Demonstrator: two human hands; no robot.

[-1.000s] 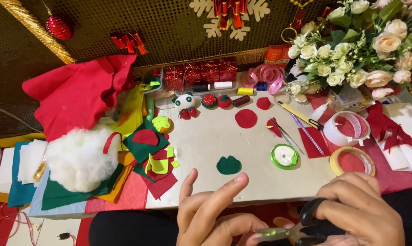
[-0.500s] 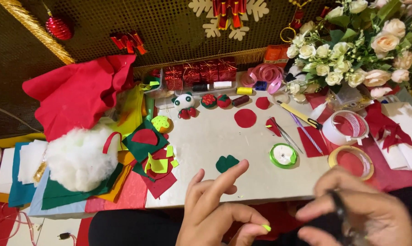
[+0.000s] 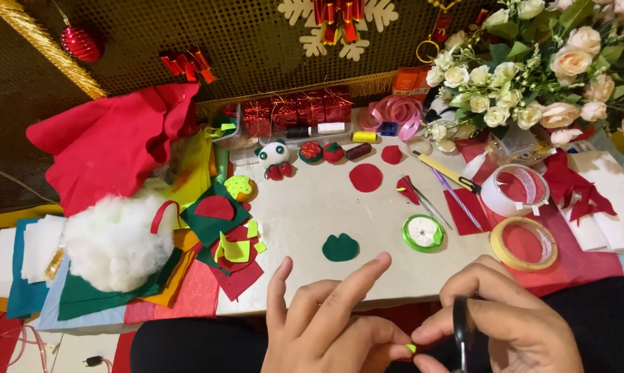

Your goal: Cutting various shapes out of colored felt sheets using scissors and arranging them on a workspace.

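Left hand (image 3: 332, 328) pinches a tiny lime-green scrap (image 3: 410, 348) (fingers otherwise spread); right hand (image 3: 519, 321) grips black scissors (image 3: 462, 335) near the table (image 3: 312, 207) edge.

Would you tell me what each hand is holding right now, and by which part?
The left hand pinches a tiny lime-green scrap at its fingertips. The right hand holds dark scissors by the handles.

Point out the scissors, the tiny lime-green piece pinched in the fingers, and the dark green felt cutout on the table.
scissors (image 3: 462, 331), head view, on the dark blade between the right fingers.
lime-green piece (image 3: 410, 348), head view, on its visible tip.
dark green felt cutout (image 3: 341, 247), head view, on its middle.
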